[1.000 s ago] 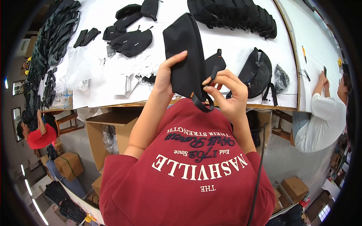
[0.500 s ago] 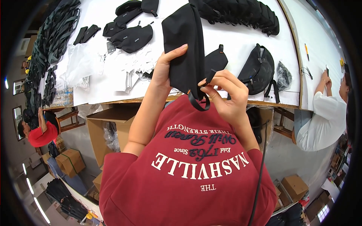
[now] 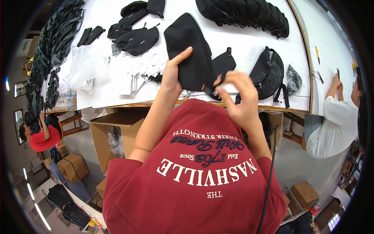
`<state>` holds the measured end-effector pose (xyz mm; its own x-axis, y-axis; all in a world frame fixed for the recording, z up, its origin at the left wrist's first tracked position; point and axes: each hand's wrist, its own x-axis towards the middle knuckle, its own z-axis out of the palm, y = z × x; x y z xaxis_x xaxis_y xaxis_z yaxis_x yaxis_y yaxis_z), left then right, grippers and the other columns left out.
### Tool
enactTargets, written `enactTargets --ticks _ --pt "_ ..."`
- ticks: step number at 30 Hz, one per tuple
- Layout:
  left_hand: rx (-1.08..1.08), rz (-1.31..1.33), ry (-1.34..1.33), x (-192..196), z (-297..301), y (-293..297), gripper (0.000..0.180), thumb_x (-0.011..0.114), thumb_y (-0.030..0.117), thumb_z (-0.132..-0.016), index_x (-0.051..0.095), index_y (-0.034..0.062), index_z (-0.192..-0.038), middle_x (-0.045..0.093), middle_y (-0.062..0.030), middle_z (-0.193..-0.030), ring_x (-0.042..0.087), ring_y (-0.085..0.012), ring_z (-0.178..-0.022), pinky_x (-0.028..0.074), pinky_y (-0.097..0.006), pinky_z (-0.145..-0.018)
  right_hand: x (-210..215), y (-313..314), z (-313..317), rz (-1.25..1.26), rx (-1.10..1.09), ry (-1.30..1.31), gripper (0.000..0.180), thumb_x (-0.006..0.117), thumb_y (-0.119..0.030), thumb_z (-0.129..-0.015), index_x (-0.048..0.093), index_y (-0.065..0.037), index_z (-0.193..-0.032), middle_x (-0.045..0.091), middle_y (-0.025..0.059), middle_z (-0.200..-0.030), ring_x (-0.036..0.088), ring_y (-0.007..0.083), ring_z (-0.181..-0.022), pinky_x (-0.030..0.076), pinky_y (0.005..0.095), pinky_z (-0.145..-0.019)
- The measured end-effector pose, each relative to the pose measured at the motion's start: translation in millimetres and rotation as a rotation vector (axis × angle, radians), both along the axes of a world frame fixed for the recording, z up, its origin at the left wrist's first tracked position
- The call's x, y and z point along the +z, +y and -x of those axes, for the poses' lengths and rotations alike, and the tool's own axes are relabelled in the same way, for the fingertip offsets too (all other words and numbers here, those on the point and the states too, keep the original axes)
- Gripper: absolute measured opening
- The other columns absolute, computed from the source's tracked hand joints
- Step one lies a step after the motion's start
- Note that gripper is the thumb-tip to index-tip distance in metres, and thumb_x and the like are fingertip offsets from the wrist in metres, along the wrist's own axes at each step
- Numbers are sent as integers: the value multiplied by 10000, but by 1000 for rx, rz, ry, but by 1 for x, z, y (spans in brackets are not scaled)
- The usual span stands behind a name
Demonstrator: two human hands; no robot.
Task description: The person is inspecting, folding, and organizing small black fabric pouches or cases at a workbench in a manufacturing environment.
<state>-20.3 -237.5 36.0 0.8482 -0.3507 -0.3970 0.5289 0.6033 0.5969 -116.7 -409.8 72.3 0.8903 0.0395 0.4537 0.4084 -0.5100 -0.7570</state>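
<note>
Head view: left hand (image 3: 174, 76) grips a black fabric pouch-shaped bag (image 3: 187, 52) at centre top of frame, thumb laid across its face, bag held up over the white counter (image 3: 249, 43). Right hand (image 3: 238, 97), centre right, fingers loosely curled and pinched at the bag's lower edge, motion-blurred. Black waist bag (image 3: 269, 74) lies on the counter right of it; row of black bags (image 3: 241, 13) along the top; cardboard box (image 3: 107, 132) lower left.

A white table (image 3: 249, 43) carries a row of black bags (image 3: 245, 13) along its far edge, a black waist bag (image 3: 269, 74) near its front edge, and clear plastic sleeves (image 3: 83, 64), probably packaging, toward its left edge. An open cardboard box (image 3: 111, 132) stands below.
</note>
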Motion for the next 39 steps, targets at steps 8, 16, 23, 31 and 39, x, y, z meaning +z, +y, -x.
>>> enactTargets --ticks 8,16,23,31,39 --pt "-181 -11 69 17 30 -1 346 587 257 -878 514 34 -1132 594 -61 -1038 575 -184 -949 454 -317 -846 -2 0 -17 532 29 79 647 743 -144 -629 501 -183 -1228 549 77 -1135 506 256 -1087 360 357 -933" --pt "-113 -729 -767 8 37 53 544 724 65 -754 455 69 -1226 512 -68 -1171 539 -168 -985 438 -301 -850 -6 -18 -11 -574 86 427 389 681 -38 -733 547 -73 -1097 600 90 -1015 602 194 -895 463 271 -763" --pt "-61 -905 -1050 21 38 56 305 690 46 -770 600 33 -1061 590 -52 -1025 553 -125 -850 436 -245 -745 -10 -22 -11 -440 49 158 295 680 -32 -782 592 -46 -1063 604 81 -1015 567 129 -926 445 216 -783" --pt "105 -887 -941 20 37 49 119 669 56 -790 650 25 -903 608 -83 -1009 561 -171 -957 405 -272 -843 -10 -22 -15 -102 -128 -17 137 668 -61 -794 629 -45 -924 665 46 -903 641 190 -821 477 273 -721" --pt "78 -939 -991 23 31 66 74 687 68 -775 646 28 -822 522 -77 -1097 540 -239 -1054 387 -350 -917 4 -33 -15 232 -159 -180 78 692 -91 -736 628 -80 -780 622 24 -889 591 211 -958 406 366 -856"
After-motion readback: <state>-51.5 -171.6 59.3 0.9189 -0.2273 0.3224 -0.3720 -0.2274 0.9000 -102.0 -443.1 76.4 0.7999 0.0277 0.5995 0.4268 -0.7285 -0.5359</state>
